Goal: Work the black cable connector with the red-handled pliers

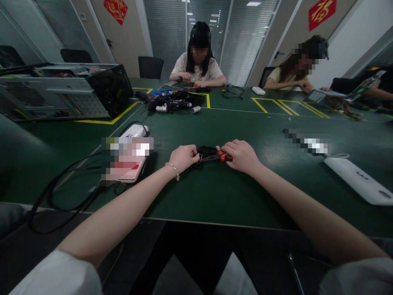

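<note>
Both my hands meet over the green table, just in front of me. My right hand (242, 155) is closed around the red and black handles of a pair of pliers (221, 156), whose metal jaws point left. My left hand (183, 157), wearing a bracelet, pinches the left end of a small bundle of black cable (207, 150). The jaws lie close to the cable near my left fingers; whether they grip it I cannot tell. Part of the bundle is hidden behind the pliers and fingers.
A computer case (61, 92) lies at the far left. A heap of cables (172, 100) sits toward the back. On the left are a phone (130, 164) and a white power bank (135, 131); another white power bank (359, 180) lies right. People work across the table (190, 200).
</note>
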`<state>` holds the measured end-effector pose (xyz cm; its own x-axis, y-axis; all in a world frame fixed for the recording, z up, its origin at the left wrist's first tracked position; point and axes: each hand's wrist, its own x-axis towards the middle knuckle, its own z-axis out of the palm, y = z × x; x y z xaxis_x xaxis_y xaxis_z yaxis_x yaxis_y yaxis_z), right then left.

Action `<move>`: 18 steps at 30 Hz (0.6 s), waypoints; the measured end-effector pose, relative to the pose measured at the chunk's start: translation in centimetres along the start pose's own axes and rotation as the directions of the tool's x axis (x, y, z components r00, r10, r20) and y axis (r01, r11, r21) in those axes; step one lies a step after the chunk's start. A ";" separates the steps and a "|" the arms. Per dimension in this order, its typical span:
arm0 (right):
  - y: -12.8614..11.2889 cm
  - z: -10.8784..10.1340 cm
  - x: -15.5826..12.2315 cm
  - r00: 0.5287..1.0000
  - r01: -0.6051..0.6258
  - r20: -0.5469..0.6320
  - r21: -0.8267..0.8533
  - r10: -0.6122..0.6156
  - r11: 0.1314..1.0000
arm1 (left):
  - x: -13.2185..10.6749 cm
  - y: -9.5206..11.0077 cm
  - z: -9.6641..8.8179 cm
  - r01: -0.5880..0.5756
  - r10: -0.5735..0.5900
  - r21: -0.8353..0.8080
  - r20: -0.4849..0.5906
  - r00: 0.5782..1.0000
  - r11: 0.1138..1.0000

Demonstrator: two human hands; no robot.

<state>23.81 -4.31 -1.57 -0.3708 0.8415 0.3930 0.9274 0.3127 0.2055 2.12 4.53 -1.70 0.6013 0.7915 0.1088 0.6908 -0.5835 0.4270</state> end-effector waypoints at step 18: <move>0.2 0.2 -0.1 1.000 0.006 0.005 -0.025 -0.006 1.000 | 0.0 0.0 0.0 0.003 -0.003 0.012 0.000 1.000 1.000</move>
<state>24.04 -4.25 -1.77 -0.3763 0.8418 0.3869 0.9234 0.3070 0.2302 2.11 4.55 -1.75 0.5991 0.7934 0.1078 0.6974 -0.5833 0.4164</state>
